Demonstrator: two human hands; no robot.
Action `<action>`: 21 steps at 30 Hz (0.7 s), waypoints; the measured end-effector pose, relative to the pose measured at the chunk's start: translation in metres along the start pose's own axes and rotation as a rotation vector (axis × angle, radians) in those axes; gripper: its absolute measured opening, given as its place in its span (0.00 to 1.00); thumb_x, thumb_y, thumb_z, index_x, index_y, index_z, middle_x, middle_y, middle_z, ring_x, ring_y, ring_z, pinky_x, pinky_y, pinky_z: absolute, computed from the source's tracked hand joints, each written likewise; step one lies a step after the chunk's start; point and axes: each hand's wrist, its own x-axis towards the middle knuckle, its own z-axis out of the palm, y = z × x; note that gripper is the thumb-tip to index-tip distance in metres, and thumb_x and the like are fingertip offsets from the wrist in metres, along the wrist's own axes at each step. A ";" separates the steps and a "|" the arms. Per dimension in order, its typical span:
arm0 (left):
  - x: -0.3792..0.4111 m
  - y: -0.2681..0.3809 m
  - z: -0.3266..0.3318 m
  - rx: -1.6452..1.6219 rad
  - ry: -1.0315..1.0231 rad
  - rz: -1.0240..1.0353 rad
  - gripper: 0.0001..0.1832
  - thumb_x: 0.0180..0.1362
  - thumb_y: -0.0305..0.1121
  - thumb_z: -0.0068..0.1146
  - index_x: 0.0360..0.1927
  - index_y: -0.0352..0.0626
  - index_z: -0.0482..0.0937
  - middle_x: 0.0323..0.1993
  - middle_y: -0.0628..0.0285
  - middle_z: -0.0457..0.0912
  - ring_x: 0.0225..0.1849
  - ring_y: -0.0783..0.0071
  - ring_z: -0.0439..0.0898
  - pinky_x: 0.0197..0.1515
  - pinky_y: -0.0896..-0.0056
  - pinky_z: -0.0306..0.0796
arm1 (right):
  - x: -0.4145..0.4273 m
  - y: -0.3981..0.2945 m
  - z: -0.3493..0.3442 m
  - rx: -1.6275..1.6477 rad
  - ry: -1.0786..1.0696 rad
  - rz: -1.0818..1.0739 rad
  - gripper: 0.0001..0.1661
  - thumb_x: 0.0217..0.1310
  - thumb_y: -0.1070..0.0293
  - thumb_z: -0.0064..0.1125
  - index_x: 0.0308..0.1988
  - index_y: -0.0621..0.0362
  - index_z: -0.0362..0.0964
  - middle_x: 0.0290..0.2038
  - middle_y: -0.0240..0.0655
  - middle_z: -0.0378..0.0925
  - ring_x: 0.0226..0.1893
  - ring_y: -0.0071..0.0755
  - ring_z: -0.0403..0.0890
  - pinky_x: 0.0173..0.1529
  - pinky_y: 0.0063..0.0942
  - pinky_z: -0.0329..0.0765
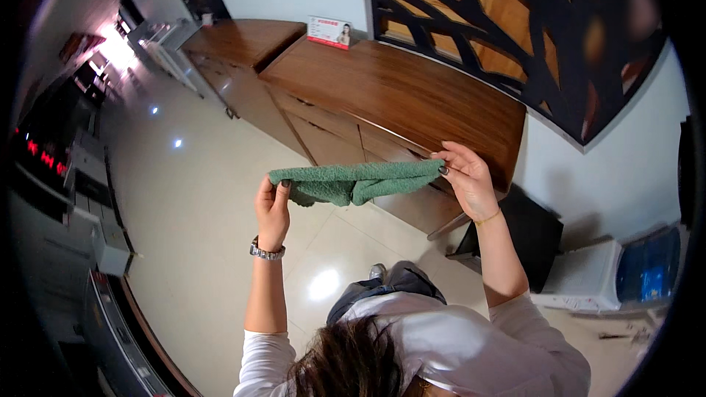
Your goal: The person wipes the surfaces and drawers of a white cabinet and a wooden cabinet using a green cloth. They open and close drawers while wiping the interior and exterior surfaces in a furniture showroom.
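Observation:
A green terry cloth (358, 176) is stretched between my two hands in mid-air, folded along its upper edge, with two loose flaps hanging below. My left hand (273, 207) pinches its left end between thumb and fingers. At the other end, my right hand (469, 176) grips the cloth's corner with thumb and fingertips, some fingers lifted away. The brown wooden cabinet (397, 88) stands beyond the cloth, its front edge near my right hand. From this angle I cannot tell how many layers the cloth has.
A small printed desk sign (329, 32) stands on the cabinet top against the wall. Above hangs a dark openwork panel (474, 5). Right of me are a black box-like piece (518, 231) and a white water dispenser (584, 275) with a blue bottle (648, 264). Pale tiled floor (220, 220) extends left.

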 end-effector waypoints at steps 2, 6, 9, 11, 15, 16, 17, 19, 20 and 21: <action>0.019 -0.004 0.001 0.020 -0.027 0.010 0.07 0.67 0.30 0.47 0.40 0.38 0.73 0.34 0.70 0.75 0.35 0.85 0.71 0.40 0.81 0.68 | 0.006 -0.001 0.002 -0.011 0.046 -0.021 0.25 0.57 0.86 0.50 0.56 0.65 0.64 0.47 0.42 0.76 0.45 0.29 0.77 0.50 0.25 0.75; 0.050 -0.018 0.022 0.016 -0.052 -0.031 0.07 0.66 0.31 0.48 0.41 0.38 0.74 0.34 0.72 0.75 0.34 0.86 0.69 0.38 0.83 0.65 | 0.009 -0.002 -0.016 0.006 0.130 -0.040 0.24 0.58 0.85 0.49 0.56 0.63 0.66 0.47 0.42 0.76 0.45 0.29 0.77 0.49 0.25 0.74; 0.073 -0.030 0.047 -0.093 -0.096 -0.123 0.07 0.66 0.30 0.47 0.42 0.38 0.75 0.35 0.71 0.77 0.35 0.86 0.71 0.40 0.82 0.67 | 0.012 -0.012 -0.030 0.033 0.187 -0.076 0.23 0.59 0.84 0.47 0.56 0.63 0.66 0.48 0.42 0.75 0.47 0.32 0.76 0.52 0.29 0.73; 0.087 -0.043 0.065 -0.131 -0.124 -0.156 0.08 0.66 0.30 0.48 0.42 0.37 0.75 0.35 0.71 0.77 0.36 0.86 0.71 0.40 0.81 0.67 | 0.015 -0.018 -0.038 0.013 0.259 -0.086 0.22 0.59 0.84 0.48 0.55 0.63 0.67 0.48 0.42 0.76 0.45 0.30 0.77 0.48 0.26 0.74; 0.132 -0.058 0.115 -0.147 -0.170 -0.233 0.09 0.66 0.30 0.48 0.44 0.36 0.75 0.36 0.70 0.78 0.37 0.85 0.72 0.41 0.81 0.67 | 0.039 -0.028 -0.068 0.060 0.343 -0.128 0.21 0.59 0.83 0.49 0.54 0.62 0.68 0.48 0.42 0.75 0.46 0.29 0.76 0.49 0.26 0.74; 0.147 -0.065 0.126 -0.147 -0.187 -0.252 0.10 0.66 0.30 0.48 0.45 0.35 0.75 0.37 0.70 0.78 0.37 0.85 0.72 0.41 0.81 0.67 | 0.048 -0.029 -0.076 0.082 0.361 -0.138 0.21 0.59 0.83 0.50 0.54 0.62 0.68 0.49 0.41 0.75 0.46 0.29 0.75 0.49 0.26 0.74; 0.164 -0.077 0.129 -0.132 -0.240 -0.252 0.12 0.65 0.30 0.50 0.47 0.34 0.73 0.40 0.66 0.78 0.39 0.82 0.73 0.42 0.79 0.68 | 0.056 -0.027 -0.086 0.060 0.358 -0.154 0.23 0.59 0.81 0.52 0.55 0.61 0.67 0.52 0.41 0.73 0.49 0.31 0.75 0.52 0.28 0.73; 0.196 -0.108 0.143 0.079 -0.182 -0.128 0.15 0.62 0.30 0.53 0.50 0.34 0.72 0.44 0.61 0.77 0.41 0.78 0.74 0.43 0.77 0.69 | 0.077 -0.025 -0.092 -0.266 0.504 -0.197 0.26 0.59 0.79 0.53 0.58 0.61 0.65 0.55 0.42 0.70 0.53 0.34 0.72 0.56 0.27 0.69; 0.208 -0.128 0.147 0.183 -0.153 -0.065 0.18 0.61 0.30 0.55 0.52 0.34 0.71 0.47 0.59 0.76 0.42 0.76 0.74 0.43 0.76 0.69 | 0.085 -0.022 -0.097 -0.429 0.577 -0.215 0.27 0.59 0.79 0.53 0.59 0.61 0.64 0.57 0.43 0.69 0.55 0.35 0.70 0.58 0.27 0.67; 0.221 -0.152 0.141 0.367 -0.169 0.040 0.24 0.57 0.30 0.58 0.56 0.35 0.68 0.51 0.52 0.72 0.45 0.66 0.75 0.47 0.69 0.70 | 0.092 -0.010 -0.114 -0.561 0.588 -0.228 0.30 0.57 0.78 0.55 0.60 0.60 0.62 0.59 0.42 0.66 0.58 0.36 0.68 0.60 0.28 0.65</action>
